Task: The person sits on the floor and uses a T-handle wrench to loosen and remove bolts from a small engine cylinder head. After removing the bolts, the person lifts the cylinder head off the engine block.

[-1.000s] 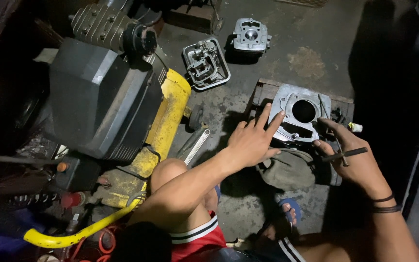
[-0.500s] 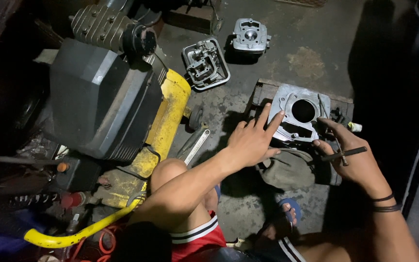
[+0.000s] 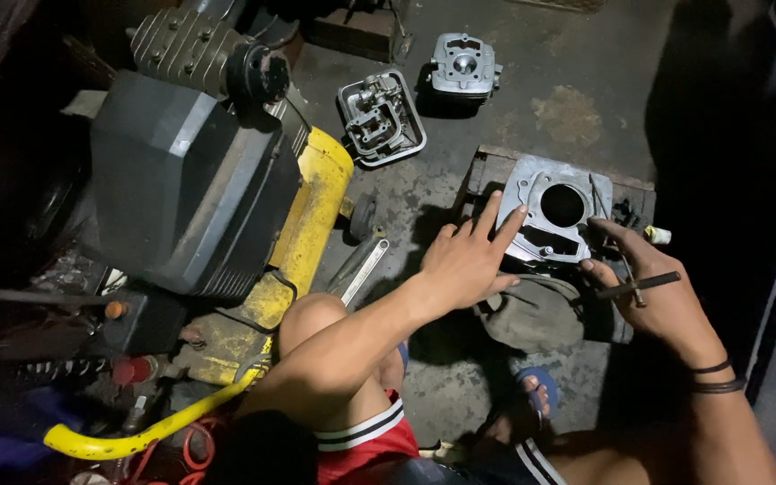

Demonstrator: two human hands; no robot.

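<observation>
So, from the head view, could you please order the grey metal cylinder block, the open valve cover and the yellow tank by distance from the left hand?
1. Grey metal cylinder block: touching the left hand.
2. Open valve cover: up-left, on the floor.
3. Yellow tank: too close to call with 2.

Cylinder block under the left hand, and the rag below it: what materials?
Cylinder block: looks like cast aluminium, given its dull silver-grey, matte, slightly grimy surface and machined round bore. Rag: woven cloth, grey-olive, soft folds, apparently soiled. The left hand rests fingers on the block; the right hand holds a thin dark metal tool.
</observation>
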